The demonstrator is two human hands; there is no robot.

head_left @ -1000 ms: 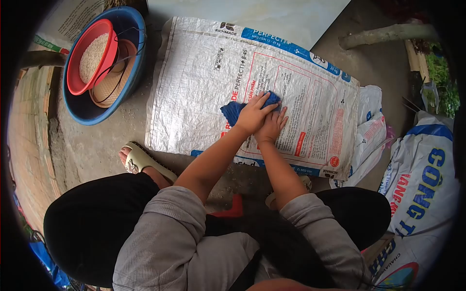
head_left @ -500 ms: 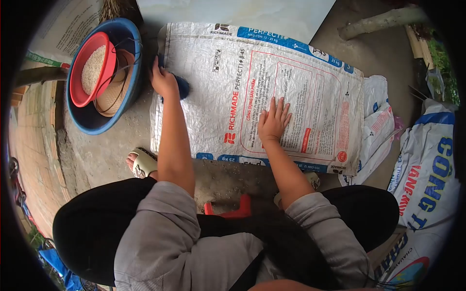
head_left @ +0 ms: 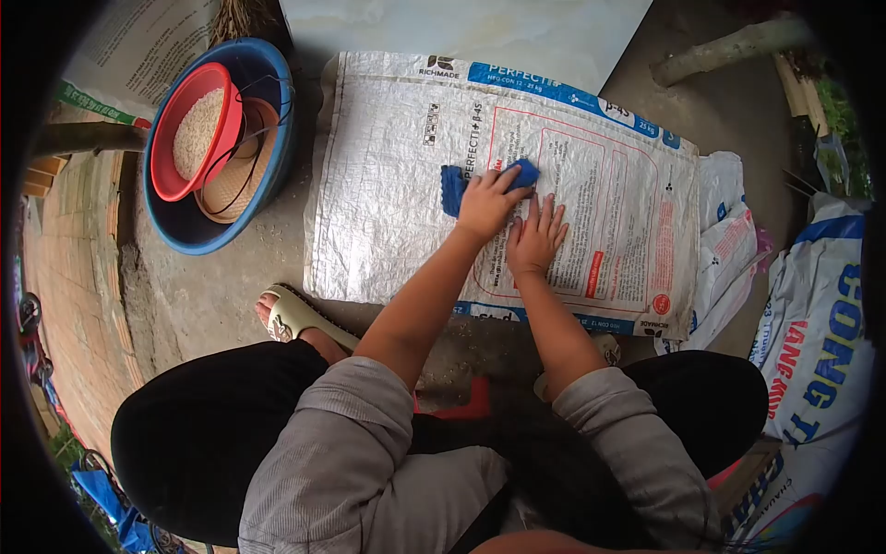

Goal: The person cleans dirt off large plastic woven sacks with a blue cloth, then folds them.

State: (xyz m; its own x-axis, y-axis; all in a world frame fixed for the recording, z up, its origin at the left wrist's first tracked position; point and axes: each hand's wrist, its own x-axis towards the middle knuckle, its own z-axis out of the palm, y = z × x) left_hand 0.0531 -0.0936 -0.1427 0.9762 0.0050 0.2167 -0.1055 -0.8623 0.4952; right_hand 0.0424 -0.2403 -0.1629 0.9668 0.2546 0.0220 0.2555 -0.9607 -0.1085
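Seemingly a home's yard or porch: rough concrete floor [head_left: 208,282], flat printed sack [head_left: 383,203], blue basin [head_left: 171,223], log [head_left: 734,60], greenery [head_left: 836,115]

From the left hand [head_left: 487,205], the flat sack [head_left: 369,249] gives low passage toward eight o'clock; right hand [head_left: 535,238] blocks four, log [head_left: 724,57] two, blue basin [head_left: 173,218] past nine.

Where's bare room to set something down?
Left end of the sack, beside the cloth; floor between basin, left sandal and sack, bar small specks. Crowded: sack's middle, under cloth, left hand and right hand; basin, holding a red bowl.
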